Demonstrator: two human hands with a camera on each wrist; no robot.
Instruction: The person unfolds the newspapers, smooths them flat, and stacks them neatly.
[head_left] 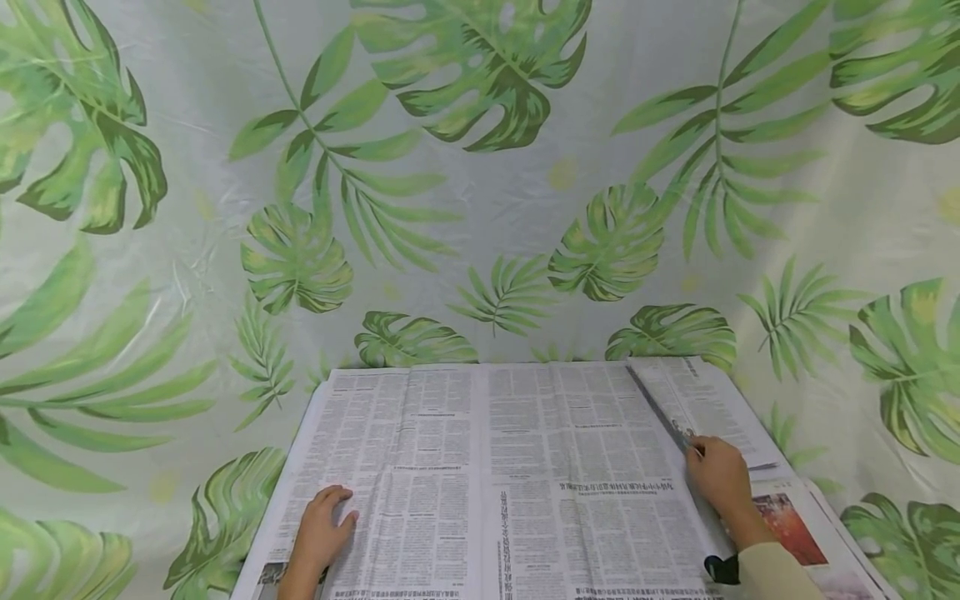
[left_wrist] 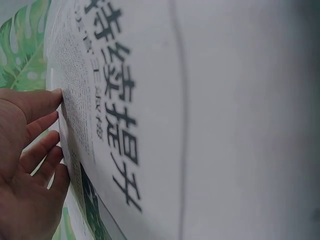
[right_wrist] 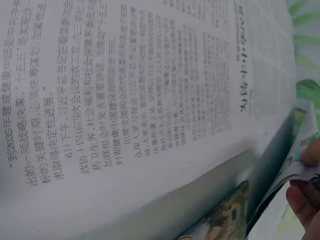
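Note:
An open newspaper (head_left: 525, 450) full of small print lies spread out. My left hand (head_left: 322, 533) rests on its left part, fingers slightly bent and spread. Up close in the left wrist view, the left fingertips (left_wrist: 56, 97) touch the paper beside large black characters. Toward the right side, my right hand (head_left: 720, 479) pinches the edge of a newspaper sheet between thumb and fingers. That sheet is turned over along a slanting edge (head_left: 660, 408). In the right wrist view, the gripped paper (right_wrist: 295, 162) is bent up between thumb and fingers, which are partly cut off by the frame.
Below the right hand lies a page with a red picture (head_left: 791, 529). A leaf-patterned cloth (head_left: 510, 208) fills the background and surrounds the papers. Near the left hand, a dark picture (head_left: 272, 573) shows on the paper. A dark band (head_left: 722, 569) sits at the right wrist.

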